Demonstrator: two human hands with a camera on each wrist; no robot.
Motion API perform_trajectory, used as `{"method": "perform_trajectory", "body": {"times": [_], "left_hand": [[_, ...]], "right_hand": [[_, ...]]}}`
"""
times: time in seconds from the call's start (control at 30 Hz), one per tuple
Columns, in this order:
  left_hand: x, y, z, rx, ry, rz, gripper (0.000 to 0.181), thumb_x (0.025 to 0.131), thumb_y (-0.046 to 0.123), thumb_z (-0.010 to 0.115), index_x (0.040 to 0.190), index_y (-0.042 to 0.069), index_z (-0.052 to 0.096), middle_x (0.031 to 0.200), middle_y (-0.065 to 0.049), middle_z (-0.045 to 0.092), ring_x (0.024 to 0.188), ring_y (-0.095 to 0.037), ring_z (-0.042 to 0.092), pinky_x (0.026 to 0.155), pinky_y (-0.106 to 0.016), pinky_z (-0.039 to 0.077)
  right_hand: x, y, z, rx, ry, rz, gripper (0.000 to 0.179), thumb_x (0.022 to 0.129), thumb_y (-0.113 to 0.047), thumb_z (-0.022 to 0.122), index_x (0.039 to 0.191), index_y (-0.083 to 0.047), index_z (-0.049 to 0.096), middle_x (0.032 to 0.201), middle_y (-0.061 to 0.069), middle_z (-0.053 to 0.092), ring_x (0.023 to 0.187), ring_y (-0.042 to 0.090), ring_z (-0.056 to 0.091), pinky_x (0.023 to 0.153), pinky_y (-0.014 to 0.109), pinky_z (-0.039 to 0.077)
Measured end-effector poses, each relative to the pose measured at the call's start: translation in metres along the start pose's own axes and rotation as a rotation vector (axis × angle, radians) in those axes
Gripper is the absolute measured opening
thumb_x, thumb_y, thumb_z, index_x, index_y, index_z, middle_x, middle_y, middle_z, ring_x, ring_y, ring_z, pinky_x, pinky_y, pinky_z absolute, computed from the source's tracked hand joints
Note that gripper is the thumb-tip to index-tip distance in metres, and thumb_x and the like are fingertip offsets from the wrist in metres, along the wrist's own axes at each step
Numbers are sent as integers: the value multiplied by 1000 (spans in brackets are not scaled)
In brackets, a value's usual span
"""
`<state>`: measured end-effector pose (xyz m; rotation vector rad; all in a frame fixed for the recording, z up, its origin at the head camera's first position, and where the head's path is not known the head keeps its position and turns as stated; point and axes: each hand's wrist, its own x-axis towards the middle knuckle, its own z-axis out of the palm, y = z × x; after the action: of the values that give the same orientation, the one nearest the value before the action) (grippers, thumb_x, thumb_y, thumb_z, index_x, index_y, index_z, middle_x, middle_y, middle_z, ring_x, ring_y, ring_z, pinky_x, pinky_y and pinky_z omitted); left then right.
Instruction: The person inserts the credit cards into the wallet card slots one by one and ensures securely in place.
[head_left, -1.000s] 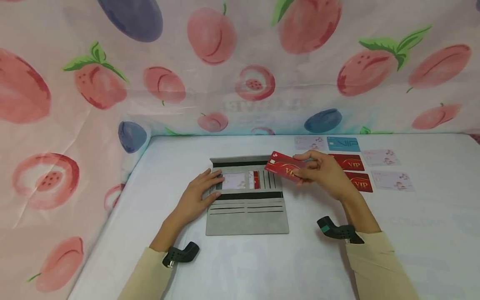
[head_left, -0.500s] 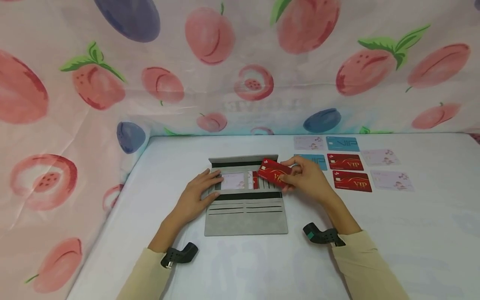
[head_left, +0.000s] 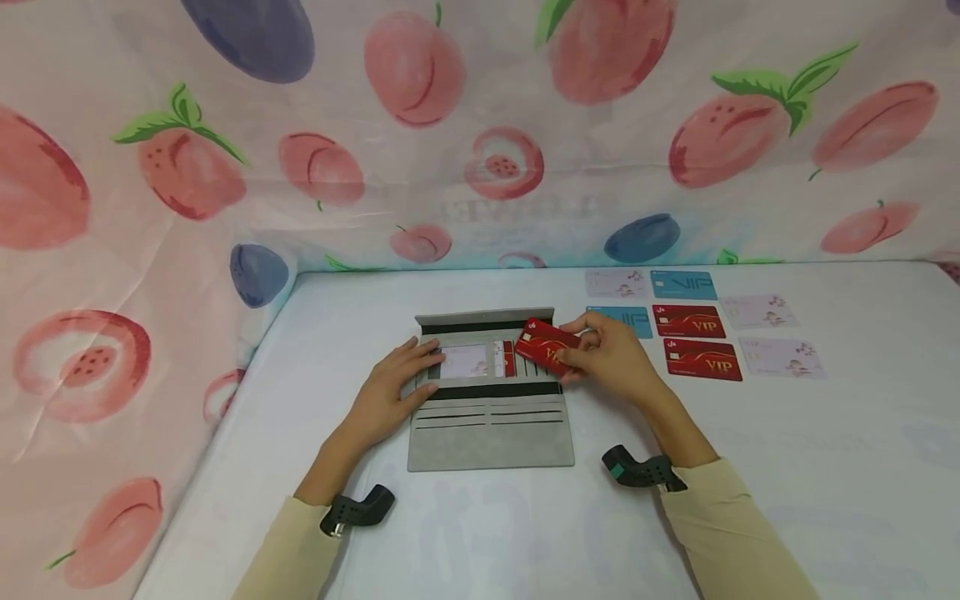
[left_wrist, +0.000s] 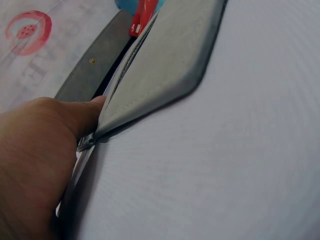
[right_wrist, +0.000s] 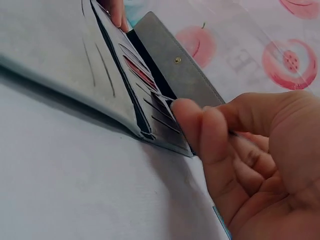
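Note:
A grey wallet [head_left: 489,446] lies unfolded on the table, a clear window and card slots in its upper half. My left hand [head_left: 386,390] rests on its left edge, fingers stretched over the window side. The left wrist view shows the thumb [left_wrist: 82,116] at the wallet's edge. Between thumb and fingers, my right hand [head_left: 611,354] pinches a red VIP card [head_left: 542,340], tilted over the slots at the upper right. In the right wrist view, the fingers [right_wrist: 215,130] hide most of that card. Another red card [head_left: 510,360] shows partly, tucked in a slot beside the window.
On the table [head_left: 675,517], right of the wallet, lie loose cards: two red VIP cards [head_left: 701,358], blue VIP cards [head_left: 684,284] and several pale pink cards [head_left: 782,357]. A fruit-patterned cloth [head_left: 337,225] rises behind the table and at its left.
My right hand has moved left and slightly down with the red VIP card, bringing it over the wallet's slots, then stayed nearly still. The left hand keeps its place.

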<state>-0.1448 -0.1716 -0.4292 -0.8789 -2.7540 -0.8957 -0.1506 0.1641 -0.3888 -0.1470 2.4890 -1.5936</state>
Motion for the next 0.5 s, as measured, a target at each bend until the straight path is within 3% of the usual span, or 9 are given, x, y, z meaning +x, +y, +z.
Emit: {"method": "perform_trajectory", "body": {"times": [0.13,0.3,0.5], "left_hand": [[0,1,-1,2,-3,-1,42,93,22,63,133,11,58,146,-6,44,139,-32,28,110,-54,21],[0,2,-1,-1,-4,1,42,93,22,63,133,11,58,146,-6,44,139,-32,28,110,-53,21],[1,2,-1,-3,-1,0,42,93,22,64,133,10,58,146,-7,44,139,-32,28,109,-54,21]], "right_hand": [[2,4,-1,39,-43,39,37,90,-14,67,122,-2,51,75,13,66,64,25,69,87,38,47],[2,7,-3,125,-117,67,39,91,-11,66,124,2,49,84,17,68,66,29,70,77,27,53],[2,5,-2,159,-189,112,42,91,-12,66,127,2,48,91,19,66,69,30,70,71,27,54]]}}
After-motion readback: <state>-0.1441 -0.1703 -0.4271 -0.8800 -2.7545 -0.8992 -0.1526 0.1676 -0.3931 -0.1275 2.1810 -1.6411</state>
